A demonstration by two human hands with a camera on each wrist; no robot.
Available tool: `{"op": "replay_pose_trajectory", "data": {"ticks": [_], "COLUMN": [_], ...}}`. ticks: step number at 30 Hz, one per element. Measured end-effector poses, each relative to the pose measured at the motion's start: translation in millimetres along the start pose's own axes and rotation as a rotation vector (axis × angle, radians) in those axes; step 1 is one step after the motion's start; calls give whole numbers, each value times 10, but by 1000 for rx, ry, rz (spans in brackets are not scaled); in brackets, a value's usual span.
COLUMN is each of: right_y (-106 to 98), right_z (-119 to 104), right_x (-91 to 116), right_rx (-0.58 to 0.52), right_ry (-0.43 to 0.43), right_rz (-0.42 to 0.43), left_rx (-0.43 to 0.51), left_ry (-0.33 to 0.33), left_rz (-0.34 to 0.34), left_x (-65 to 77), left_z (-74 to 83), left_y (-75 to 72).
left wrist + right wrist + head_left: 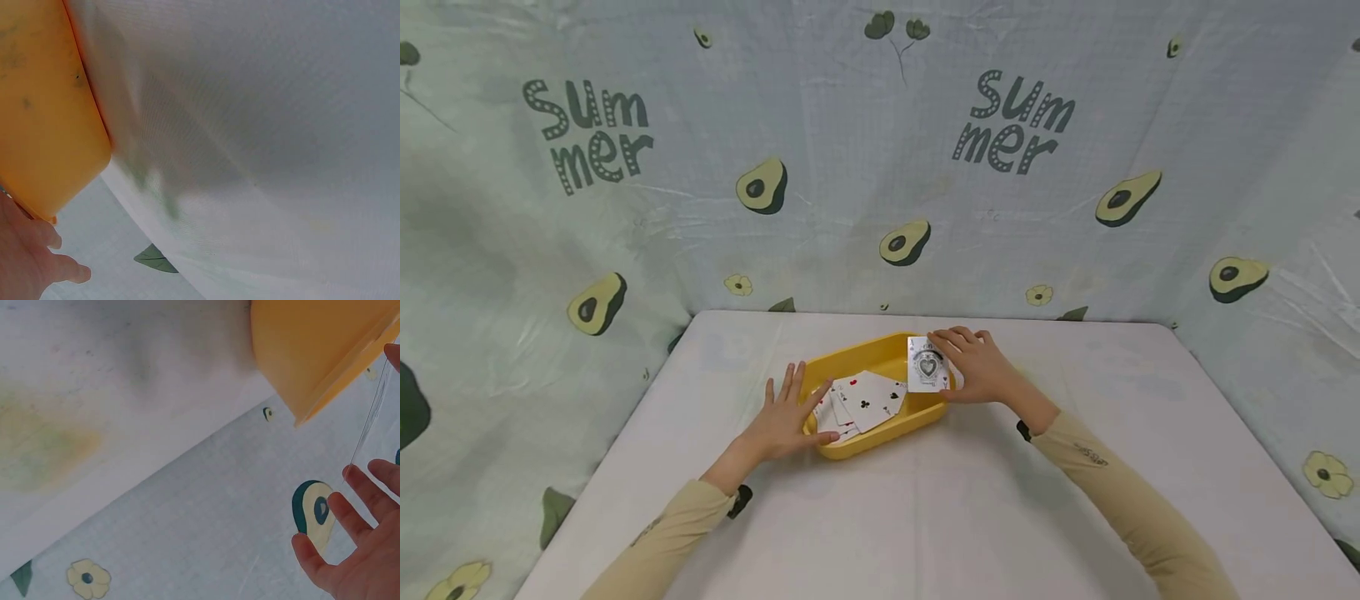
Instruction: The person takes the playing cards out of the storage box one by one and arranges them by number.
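Note:
A yellow tray (872,439) sits on the table in the head view, with several playing cards (867,398) lying overlapped in its left part. My right hand (977,367) holds playing cards (928,365) above the tray's right end, an ace face showing. In the right wrist view the held cards (369,425) appear as a thin edge between thumb and fingers; how many there are I cannot tell. My left hand (786,421) is spread at the tray's left end, thumb and fingers straight over its rim. Part of that hand (28,256) shows beside the tray (50,119) in the left wrist view.
The white table (880,525) stretches around the tray to all sides. Behind it hangs a pale cloth (835,108) printed with avocados and lettering. Both forearms, in beige sleeves (1127,500), reach in from the front.

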State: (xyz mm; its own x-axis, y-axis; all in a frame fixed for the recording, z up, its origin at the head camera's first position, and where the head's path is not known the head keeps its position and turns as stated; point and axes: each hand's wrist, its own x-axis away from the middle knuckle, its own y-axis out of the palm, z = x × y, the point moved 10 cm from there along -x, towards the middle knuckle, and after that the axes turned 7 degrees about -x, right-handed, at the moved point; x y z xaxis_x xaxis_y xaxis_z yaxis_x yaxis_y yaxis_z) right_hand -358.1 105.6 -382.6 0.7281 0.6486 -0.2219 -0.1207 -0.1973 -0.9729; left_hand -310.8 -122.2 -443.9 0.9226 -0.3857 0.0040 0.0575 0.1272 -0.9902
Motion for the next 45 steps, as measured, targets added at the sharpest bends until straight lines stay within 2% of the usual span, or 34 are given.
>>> {"op": "replay_pose_trajectory", "data": {"ticks": [5, 13, 20, 25, 31, 45], "right_y": [-21, -139, -172, -199, -244, -149], "right_z": [139, 315, 525, 657, 799, 1172], "right_x": [115, 294, 400, 467, 540, 723], "right_rx": [6, -37, -58, -41, 3, -40], "right_ry": [31, 22, 72, 95, 88, 169], "right_rz": [-22, 9, -35, -55, -38, -95], "left_rx": [5, 0, -5, -4, -4, -2], "left_ry": [-1, -1, 7, 4, 0, 4], "left_rz": [4, -10, 2, -3, -6, -3], "left_x": [19, 12, 4, -8, -7, 13], "left_z": [2, 9, 13, 5, -3, 9], "left_y": [-12, 7, -9, -7, -4, -1]}}
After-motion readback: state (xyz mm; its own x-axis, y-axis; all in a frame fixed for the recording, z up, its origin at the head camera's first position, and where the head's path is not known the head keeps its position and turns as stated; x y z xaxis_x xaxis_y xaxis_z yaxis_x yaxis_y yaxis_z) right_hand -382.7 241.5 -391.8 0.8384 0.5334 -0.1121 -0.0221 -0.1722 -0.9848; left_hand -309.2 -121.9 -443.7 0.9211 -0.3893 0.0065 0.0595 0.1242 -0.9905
